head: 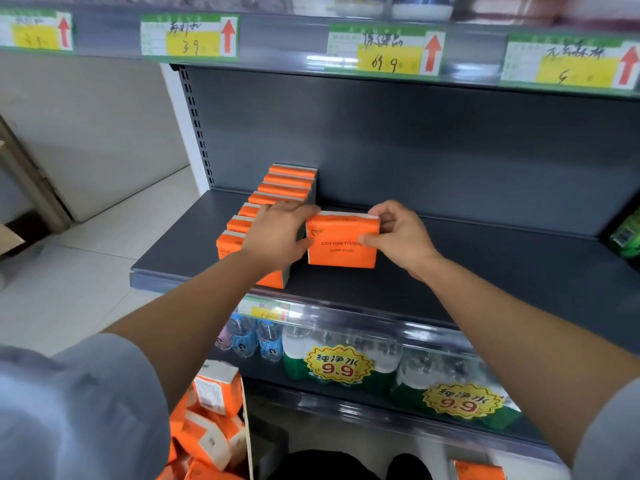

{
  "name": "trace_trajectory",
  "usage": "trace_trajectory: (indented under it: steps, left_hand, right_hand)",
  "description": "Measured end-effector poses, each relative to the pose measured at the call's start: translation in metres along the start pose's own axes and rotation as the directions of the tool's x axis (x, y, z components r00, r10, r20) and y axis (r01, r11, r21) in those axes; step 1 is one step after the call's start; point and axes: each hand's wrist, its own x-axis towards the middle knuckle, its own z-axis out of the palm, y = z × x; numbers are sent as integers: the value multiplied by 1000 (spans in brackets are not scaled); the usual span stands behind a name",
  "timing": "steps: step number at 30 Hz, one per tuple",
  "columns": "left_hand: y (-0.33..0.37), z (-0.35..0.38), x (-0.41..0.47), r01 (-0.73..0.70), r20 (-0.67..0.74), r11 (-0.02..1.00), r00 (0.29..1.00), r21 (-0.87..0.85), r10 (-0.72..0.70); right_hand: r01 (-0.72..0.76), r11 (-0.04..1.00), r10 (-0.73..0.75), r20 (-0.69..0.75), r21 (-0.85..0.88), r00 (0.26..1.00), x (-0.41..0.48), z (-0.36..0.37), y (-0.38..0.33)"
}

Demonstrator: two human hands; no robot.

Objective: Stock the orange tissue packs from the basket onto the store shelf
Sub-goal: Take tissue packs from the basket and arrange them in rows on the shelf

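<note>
The job looks partly done: a row of orange tissue packs [284,188] runs front to back along the left of the grey shelf [485,271]; a heap of packs [204,434] lies in the basket [247,420] below, so plenty seems left. The pack in hand [341,249], printed "COTTON TISSUE", stands upright at the shelf just right of the row; the left hand [277,233] grips its left edge; the right hand [398,233] pinches its right edge, thumb in front. Water packs [339,362] below carry "纯净水 9.9" stickers; a price tag [188,38] above seems to read "3.9".

The left hand [277,235] is gripping the left edge and the right hand [400,237] is pinching the right edge of an orange COTTON TISSUE pack [341,249], which is standing upright on the grey shelf [491,268], just right of a row of orange packs [282,188].
</note>
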Motion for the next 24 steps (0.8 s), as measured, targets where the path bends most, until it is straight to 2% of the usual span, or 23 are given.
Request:
trace_trajectory:
  steps: [5, 9, 17, 24]
  left_hand:
    - [5, 10, 28, 16, 6, 999, 1000, 35, -17]
    - [8, 15, 56, 58, 0, 998, 998, 25, -58]
    - [9, 21, 103, 136, 25, 984, 990, 117, -140]
    - [11, 24, 116, 61, 146, 933, 982, 353, -119]
  right_hand:
    - [14, 998, -19, -70, -65, 997, 25, -2, 12]
    - [11, 998, -18, -112, -65, 994, 48, 0, 19]
    - [-25, 997, 10, -188, -76, 982, 89, 7, 31]
    - [-46, 993, 23, -206, -109, 978, 117, 14, 41]
